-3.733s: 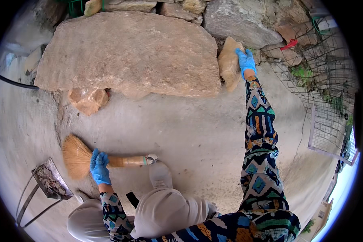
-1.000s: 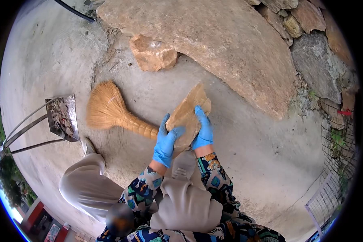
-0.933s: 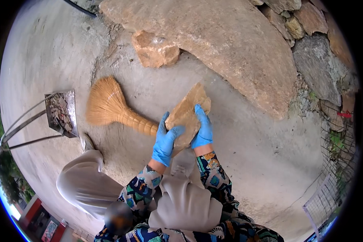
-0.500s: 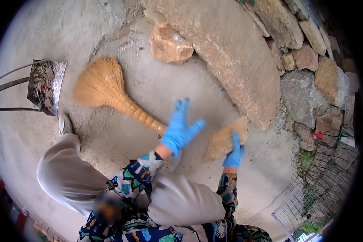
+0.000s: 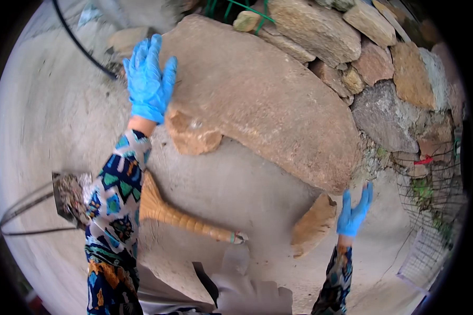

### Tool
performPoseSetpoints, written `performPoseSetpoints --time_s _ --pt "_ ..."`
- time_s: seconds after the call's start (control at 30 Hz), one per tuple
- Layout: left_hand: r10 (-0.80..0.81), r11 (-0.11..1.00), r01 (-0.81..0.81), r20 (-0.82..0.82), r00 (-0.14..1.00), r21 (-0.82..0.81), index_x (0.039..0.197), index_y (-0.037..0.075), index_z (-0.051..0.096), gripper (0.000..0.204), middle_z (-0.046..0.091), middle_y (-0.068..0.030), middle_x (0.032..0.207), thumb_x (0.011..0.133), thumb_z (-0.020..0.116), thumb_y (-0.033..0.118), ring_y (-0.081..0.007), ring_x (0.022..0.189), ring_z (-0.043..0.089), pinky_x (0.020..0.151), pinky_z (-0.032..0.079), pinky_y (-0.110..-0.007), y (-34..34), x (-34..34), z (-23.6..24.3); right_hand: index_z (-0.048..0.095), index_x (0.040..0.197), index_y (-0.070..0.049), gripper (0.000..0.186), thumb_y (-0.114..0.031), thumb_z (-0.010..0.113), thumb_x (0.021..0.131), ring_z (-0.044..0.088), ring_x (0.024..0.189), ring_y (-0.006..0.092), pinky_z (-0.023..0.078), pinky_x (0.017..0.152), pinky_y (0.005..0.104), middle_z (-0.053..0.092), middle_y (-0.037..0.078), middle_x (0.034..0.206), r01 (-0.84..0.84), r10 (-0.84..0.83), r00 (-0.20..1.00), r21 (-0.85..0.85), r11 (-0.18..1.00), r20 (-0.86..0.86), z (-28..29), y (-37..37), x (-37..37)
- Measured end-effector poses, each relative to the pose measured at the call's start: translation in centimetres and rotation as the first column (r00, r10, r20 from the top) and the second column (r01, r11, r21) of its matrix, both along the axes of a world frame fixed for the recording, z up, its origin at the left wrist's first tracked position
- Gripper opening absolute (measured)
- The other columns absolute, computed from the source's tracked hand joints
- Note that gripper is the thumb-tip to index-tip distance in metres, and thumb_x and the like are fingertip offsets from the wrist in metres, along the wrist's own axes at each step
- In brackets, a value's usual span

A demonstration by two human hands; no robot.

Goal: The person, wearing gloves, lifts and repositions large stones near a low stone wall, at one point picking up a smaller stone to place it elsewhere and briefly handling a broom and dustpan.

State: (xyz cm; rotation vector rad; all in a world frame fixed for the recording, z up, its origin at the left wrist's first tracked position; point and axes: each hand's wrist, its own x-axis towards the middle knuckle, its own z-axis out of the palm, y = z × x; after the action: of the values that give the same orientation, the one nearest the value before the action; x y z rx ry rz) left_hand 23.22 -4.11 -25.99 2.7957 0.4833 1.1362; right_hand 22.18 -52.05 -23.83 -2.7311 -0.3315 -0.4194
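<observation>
Both my hands wear blue gloves. My left hand (image 5: 150,79) is stretched far forward, fingers extended, at the left end of a big flat stone slab (image 5: 257,94); whether it touches the slab I cannot tell. Near the slab's right end, my right hand (image 5: 354,212) has its fingers apart and holds nothing. Just left of it lies a flat tan stone (image 5: 314,226), close to the slab's edge. A chunky brown rock (image 5: 194,136) sits against the slab's near left edge. Partly hidden by my left sleeve, a straw broom (image 5: 186,219) lies on the ground.
A metal dustpan (image 5: 71,197) with debris stands left of my forearm. Behind the slab rises a rough stone wall (image 5: 320,26). Wire mesh (image 5: 425,247) stands at the right, and a black hose (image 5: 81,42) crosses the upper left.
My left hand has swung from above the broom handle far forward to the slab's left end. My right hand has come off the flat tan stone and moved right. The view has shifted forward.
</observation>
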Motion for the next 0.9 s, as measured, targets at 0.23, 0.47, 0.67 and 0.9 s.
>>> performPoseSetpoints --time_s 0.23,0.47,0.67,0.9 --pt "-0.07 0.997 0.063 -0.275 0.959 -0.034 0.123 0.009 0.033 0.049 0.037 -0.0147 0.122 0.08 0.042 0.032 -0.0286 0.116 0.029 0.097 0.016 -0.045 4.3 4.7 -2.7 0.03 0.124 -0.008 0.044 -0.016 0.045 0.083 0.02 0.121 0.0309 0.015 0.098 0.0421 0.027 0.012 0.13 0.041 -0.042 0.996 0.018 0.999 0.081 -5.2 9.3 7.4" --pt "-0.092 0.993 0.051 -0.411 0.907 -0.108 0.124 0.008 0.032 0.049 0.036 -0.0131 0.124 0.083 0.034 0.035 -0.0274 0.117 0.028 0.098 0.012 -0.045 3.1 4.9 -2.1 0.027 0.125 -0.009 0.048 -0.025 0.043 0.082 0.018 0.122 0.0304 0.008 0.097 0.0501 0.025 0.01 0.132 0.147 -0.157 0.985 -0.126 0.981 -0.076 -4.2 8.9 6.6" --pt "-0.112 0.977 0.034 -0.377 0.92 -0.209 0.123 0.007 0.033 0.047 0.037 -0.0128 0.123 0.083 0.034 0.032 -0.0284 0.117 0.029 0.098 0.014 -0.043 2.1 5.1 -1.5 0.03 0.122 -0.009 0.046 -0.026 0.045 0.081 0.019 0.122 0.0304 0.01 0.096 0.0517 0.024 0.008 0.132 0.113 -0.147 0.96 -0.151 0.982 -0.238 -4.2 8.8 7.6" --pt "-0.128 0.985 0.066 -0.421 0.898 -0.16 0.117 0.002 0.039 0.04 0.038 -0.0163 0.121 0.081 0.042 0.018 -0.0291 0.115 0.032 0.097 0.02 -0.038 2.9 3.8 -1.1 0.043 0.112 -0.007 0.038 -0.03 0.044 0.082 0.02 0.122 0.0242 0.01 0.096 0.0523 0.025 0.004 0.132 0.086 -0.188 0.932 -0.315 0.945 -0.309 -4.4 9.7 7.5"
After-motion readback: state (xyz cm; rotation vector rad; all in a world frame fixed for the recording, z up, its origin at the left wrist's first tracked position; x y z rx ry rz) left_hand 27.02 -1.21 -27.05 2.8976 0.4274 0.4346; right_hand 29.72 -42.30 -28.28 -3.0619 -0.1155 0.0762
